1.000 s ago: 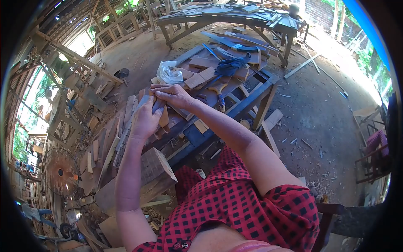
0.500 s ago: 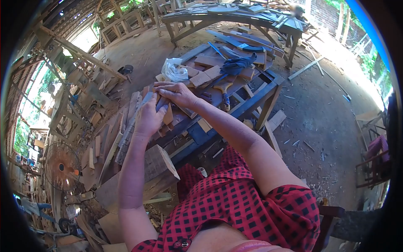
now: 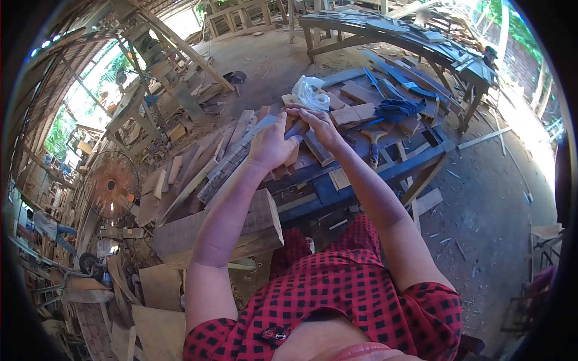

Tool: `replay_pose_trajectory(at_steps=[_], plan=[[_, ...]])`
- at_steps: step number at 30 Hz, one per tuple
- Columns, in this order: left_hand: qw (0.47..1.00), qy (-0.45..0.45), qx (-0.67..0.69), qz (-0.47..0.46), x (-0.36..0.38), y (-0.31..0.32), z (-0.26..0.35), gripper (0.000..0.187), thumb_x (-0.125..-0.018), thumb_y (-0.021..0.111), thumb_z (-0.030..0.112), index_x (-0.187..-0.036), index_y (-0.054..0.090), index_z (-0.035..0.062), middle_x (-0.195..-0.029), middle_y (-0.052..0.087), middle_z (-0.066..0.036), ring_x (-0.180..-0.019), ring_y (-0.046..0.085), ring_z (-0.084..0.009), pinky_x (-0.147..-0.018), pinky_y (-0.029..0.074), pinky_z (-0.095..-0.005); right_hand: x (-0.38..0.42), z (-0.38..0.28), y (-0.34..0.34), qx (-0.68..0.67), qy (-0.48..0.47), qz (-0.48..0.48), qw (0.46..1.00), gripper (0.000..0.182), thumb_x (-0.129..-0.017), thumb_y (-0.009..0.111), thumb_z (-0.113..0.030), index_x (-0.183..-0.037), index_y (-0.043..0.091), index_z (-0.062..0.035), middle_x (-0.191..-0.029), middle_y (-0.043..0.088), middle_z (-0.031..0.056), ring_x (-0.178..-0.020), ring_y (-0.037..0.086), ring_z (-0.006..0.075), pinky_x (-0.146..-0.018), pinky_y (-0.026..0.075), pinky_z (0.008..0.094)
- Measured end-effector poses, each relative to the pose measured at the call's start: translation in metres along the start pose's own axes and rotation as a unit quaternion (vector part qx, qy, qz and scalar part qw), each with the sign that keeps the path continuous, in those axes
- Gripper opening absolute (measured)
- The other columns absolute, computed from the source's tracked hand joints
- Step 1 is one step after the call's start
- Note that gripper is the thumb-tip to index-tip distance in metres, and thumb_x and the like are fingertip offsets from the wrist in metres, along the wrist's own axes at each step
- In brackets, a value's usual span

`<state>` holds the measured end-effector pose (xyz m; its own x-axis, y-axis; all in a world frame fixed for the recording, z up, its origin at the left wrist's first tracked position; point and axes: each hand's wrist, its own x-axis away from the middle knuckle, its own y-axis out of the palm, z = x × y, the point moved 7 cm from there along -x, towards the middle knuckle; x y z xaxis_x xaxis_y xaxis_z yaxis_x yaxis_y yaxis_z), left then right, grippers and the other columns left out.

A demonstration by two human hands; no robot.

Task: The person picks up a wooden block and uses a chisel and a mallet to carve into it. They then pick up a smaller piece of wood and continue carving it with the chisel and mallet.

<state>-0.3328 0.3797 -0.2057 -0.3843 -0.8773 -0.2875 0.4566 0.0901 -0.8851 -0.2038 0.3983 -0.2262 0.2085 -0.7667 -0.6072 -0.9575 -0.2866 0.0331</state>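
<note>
My left hand (image 3: 272, 146) is closed around a small piece of wood (image 3: 294, 130), with the thumb pointing right along its side. From the right, my right hand (image 3: 320, 125) reaches over the far end of the same piece, fingers bent onto it and nearly meeting the left fingers. The hands partly hide the wood. Under them is a low bench (image 3: 355, 183) heaped with wood offcuts. Just beyond the fingers lies a crumpled clear plastic bag (image 3: 310, 92). A dark blue cloth (image 3: 398, 109) and a brush-like tool (image 3: 374, 139) lie to the right.
A thick timber beam (image 3: 220, 231) lies before me at the left. Further left stand a round wire-cage fan (image 3: 111, 185) and a person (image 3: 51, 227). Behind is a long table (image 3: 385, 36) covered with thin boards. Wood scraps litter the floor (image 3: 481, 198).
The view has turned left, so the bench and hands appear further right. Both hands remain at the piece of wood; the right fingers look straighter and more raised over it.
</note>
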Motion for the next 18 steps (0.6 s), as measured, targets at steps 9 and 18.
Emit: replay_pose_trajectory(at_steps=[9,18], plan=[[0.999,-0.014,0.013,-0.039,0.005,-0.021,0.016,0.054,-0.083,0.066,0.019,-0.129,0.048,-0.004,-0.118,0.059,-0.025,-0.111,0.057,-0.0366,-0.094,0.045,-0.0401,-0.001,0.009,0.015,-0.222,0.049,0.018,0.974,0.048,-0.098,0.04,-0.027,-0.139,0.041,-0.0016,-0.132,0.051,0.0172,-0.125,0.046,0.0227,-0.107,0.031,0.0344],[1.0,0.005,-0.019,0.013,0.012,-0.028,-0.005,0.051,-0.081,0.066,0.026,-0.122,0.052,-0.0002,-0.106,0.064,-0.022,-0.1,0.062,-0.0368,-0.087,0.048,-0.0428,-0.011,0.024,0.035,-0.177,0.056,0.007,0.983,0.048,-0.093,0.046,-0.015,-0.139,0.04,-0.004,-0.13,0.053,0.0113,-0.123,0.046,0.0211,-0.105,0.032,0.0319]])
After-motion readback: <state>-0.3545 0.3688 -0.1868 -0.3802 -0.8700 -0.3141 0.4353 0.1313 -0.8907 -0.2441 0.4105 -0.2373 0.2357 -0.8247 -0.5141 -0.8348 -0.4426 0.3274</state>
